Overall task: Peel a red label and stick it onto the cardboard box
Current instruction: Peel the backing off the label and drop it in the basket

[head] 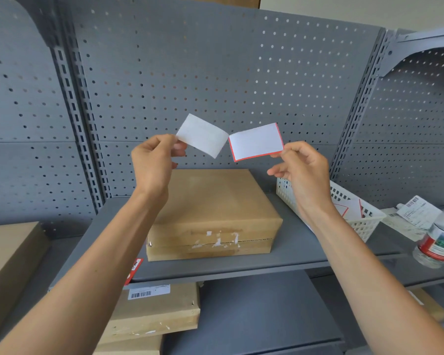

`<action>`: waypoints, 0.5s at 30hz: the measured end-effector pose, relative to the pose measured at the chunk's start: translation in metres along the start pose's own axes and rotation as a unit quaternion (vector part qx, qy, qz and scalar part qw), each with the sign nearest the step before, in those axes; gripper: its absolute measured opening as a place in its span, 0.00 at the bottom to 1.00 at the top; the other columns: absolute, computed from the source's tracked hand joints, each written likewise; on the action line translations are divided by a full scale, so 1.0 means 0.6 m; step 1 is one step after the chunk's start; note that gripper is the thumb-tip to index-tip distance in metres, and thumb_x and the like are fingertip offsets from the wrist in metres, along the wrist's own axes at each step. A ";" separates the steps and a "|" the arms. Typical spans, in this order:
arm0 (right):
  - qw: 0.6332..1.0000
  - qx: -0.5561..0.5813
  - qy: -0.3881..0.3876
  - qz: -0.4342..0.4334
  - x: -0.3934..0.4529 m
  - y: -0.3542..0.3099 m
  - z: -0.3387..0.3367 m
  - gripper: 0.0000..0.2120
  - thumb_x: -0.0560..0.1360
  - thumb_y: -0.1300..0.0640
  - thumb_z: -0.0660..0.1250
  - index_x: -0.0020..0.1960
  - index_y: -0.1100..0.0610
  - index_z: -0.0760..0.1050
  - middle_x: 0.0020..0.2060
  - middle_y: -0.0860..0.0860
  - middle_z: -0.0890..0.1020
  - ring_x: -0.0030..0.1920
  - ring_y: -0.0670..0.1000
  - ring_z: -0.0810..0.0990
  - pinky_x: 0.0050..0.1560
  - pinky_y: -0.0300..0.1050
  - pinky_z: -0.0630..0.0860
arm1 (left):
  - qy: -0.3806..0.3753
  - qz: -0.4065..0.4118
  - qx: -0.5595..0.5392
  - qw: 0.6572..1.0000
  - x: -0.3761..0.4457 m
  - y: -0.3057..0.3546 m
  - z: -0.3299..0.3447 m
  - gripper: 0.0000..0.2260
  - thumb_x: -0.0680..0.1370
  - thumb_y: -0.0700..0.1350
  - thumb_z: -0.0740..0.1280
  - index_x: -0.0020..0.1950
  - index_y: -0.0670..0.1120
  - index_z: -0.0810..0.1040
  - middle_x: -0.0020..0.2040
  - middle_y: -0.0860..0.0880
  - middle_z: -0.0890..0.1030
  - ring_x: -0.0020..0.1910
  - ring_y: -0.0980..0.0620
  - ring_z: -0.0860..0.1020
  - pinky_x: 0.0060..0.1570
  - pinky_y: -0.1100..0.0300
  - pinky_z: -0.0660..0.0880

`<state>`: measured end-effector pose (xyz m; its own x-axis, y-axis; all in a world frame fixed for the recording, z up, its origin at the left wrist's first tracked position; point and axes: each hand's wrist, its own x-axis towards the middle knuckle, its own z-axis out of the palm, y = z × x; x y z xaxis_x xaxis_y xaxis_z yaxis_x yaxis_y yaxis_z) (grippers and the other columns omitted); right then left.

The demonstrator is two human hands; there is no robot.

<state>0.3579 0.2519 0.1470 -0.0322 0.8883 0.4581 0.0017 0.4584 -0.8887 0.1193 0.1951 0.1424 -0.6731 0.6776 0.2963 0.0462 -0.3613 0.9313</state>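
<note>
My right hand (299, 170) pinches a white label with a red border (255, 142) by its lower right corner. My left hand (153, 162) pinches a plain white backing sheet (203, 135) by its left end. The two pieces meet only at one corner, held up in front of the grey pegboard. Below them, a flat brown cardboard box (213, 211) lies on the grey shelf (297, 254), with white scraps of torn label stuck on its front side.
A white plastic basket (362, 216) holding more red-edged labels stands right of the box. Farther right lie a barcode slip (415, 208) and a clear water bottle (438, 239). More cardboard boxes (154, 313) sit on the lower shelf and at far left.
</note>
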 end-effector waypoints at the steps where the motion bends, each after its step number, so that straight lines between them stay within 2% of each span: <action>1: 1.000 -0.002 0.001 0.003 0.001 0.002 -0.001 0.12 0.79 0.65 0.62 0.41 0.53 0.77 0.35 0.41 0.83 0.32 0.51 0.83 0.43 0.44 0.78 | 0.007 -0.004 -0.003 1.000 0.002 -0.001 -0.004 0.10 0.78 0.42 0.66 0.38 0.48 0.83 0.37 0.51 0.85 0.40 0.54 0.82 0.42 0.58 0.74; 5: 1.000 -0.012 -0.007 0.007 0.004 0.008 -0.003 0.11 0.79 0.65 0.63 0.42 0.54 0.76 0.40 0.46 0.84 0.32 0.51 0.83 0.42 0.43 0.78 | 0.010 -0.011 0.001 1.000 0.008 -0.005 -0.017 0.10 0.77 0.42 0.66 0.37 0.49 0.82 0.36 0.50 0.84 0.40 0.52 0.82 0.43 0.56 0.73; 11: 1.000 -0.020 -0.008 0.012 0.001 0.014 -0.005 0.11 0.79 0.65 0.63 0.41 0.53 0.77 0.39 0.44 0.83 0.33 0.52 0.84 0.44 0.47 0.79 | 0.009 -0.002 0.023 1.000 0.009 -0.009 -0.027 0.09 0.78 0.42 0.66 0.39 0.47 0.81 0.36 0.51 0.84 0.38 0.54 0.81 0.42 0.58 0.73; 15: 0.999 -0.028 -0.001 0.015 -0.001 0.015 -0.019 0.10 0.79 0.65 0.62 0.43 0.55 0.77 0.41 0.48 0.82 0.32 0.50 0.84 0.47 0.52 0.79 | -0.012 0.022 0.070 0.997 0.008 -0.014 -0.030 0.10 0.79 0.42 0.66 0.38 0.47 0.81 0.38 0.52 0.84 0.39 0.56 0.81 0.42 0.59 0.73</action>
<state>0.3696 0.2558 0.1390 -0.0335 0.9018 0.4308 0.0589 0.4320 -0.8999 0.1023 0.1896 0.1322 -0.6503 0.6793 0.3401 0.1783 -0.2987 0.9376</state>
